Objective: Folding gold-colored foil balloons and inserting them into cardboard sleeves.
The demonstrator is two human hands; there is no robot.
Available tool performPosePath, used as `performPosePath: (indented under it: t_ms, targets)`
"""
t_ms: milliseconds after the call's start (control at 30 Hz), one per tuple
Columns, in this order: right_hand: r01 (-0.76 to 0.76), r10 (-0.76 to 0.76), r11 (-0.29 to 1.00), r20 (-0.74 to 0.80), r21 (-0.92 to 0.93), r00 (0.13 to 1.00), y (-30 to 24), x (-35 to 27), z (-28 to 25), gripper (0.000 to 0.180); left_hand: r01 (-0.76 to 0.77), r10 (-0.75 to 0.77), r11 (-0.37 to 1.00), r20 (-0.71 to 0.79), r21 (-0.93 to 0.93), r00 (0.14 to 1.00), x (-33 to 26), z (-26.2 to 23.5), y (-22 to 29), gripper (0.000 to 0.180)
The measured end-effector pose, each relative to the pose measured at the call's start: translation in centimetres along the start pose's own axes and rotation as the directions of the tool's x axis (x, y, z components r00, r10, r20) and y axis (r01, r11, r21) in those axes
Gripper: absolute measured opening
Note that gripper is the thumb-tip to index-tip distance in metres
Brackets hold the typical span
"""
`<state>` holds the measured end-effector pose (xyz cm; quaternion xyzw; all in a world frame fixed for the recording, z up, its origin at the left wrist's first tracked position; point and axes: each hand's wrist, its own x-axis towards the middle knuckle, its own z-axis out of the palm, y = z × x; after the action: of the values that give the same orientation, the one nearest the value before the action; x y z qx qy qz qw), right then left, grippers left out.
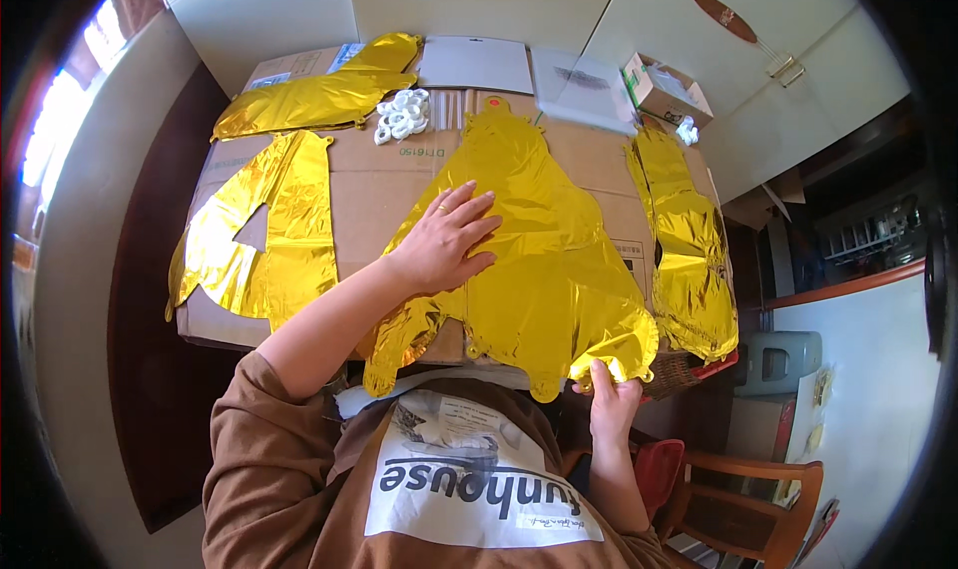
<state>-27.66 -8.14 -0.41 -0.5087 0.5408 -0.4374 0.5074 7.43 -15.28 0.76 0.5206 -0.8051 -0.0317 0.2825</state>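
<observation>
The left hand (444, 242) lies flat, fingers spread, palm down on the big gold foil balloon (529, 250) in the middle of the worktop (374, 185). The right hand (611, 394) is down at the near edge, fingertips pinched on the balloon's lower right corner, where the foil overhangs the worktop toward the person's chest.

The worktop is a flattened cardboard sheet, nearly all taken up. A second gold balloon (261, 232) covers the left side and droops over the left edge; a third (319, 92) lies across the far left corner; a fourth (689, 240) runs down the right edge and hangs off it. Bare cardboard shows only in a strip between the left balloon and the middle one.

The foil is thin, mirror-bright and creased all over, uninflated, with scalloped edges. A small heap of white plastic rings (402, 115) sits near the far edge, just beside the middle balloon's top. Behind lie white flat packets (475, 64) and an open small box (664, 88).
</observation>
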Motion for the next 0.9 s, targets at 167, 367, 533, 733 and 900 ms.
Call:
performPosePath:
  t_ms: [167, 367, 533, 733, 900]
  targets:
    - [0.003, -0.003, 1.000, -0.019, 0.002, 1.000, 0.1, -0.2, 0.1, 0.012, 0.067, -0.066, 0.997, 0.028, -0.035, 0.997, -0.3, -0.2, 0.3, 0.056]
    - [-0.013, 0.014, 1.000, -0.039, 0.019, 0.999, -0.4, -0.7, 0.6, 0.012, 0.089, -0.089, 0.996, 0.008, 0.000, 0.996, -0.8, 0.1, 0.3, 0.055]
    - [-0.035, 0.037, 0.998, -0.040, 0.053, 0.999, -1.4, -0.5, 1.8, 0.010, 0.066, -0.066, 0.998, 0.001, 0.023, 0.998, -0.8, 0.5, 0.2, 0.055]
    - [-0.037, 0.038, 0.999, -0.031, 0.030, 0.999, -0.9, 0.0, 1.6, 0.012, 0.051, -0.051, 0.999, -0.015, 0.005, 0.999, -0.3, 0.9, -0.2, 0.053]
    - [-0.029, 0.030, 0.999, -0.037, 0.027, 0.999, -1.3, 0.1, 1.6, 0.013, 0.048, -0.048, 0.998, -0.010, 0.028, 0.999, 0.1, 1.0, -0.1, 0.052]
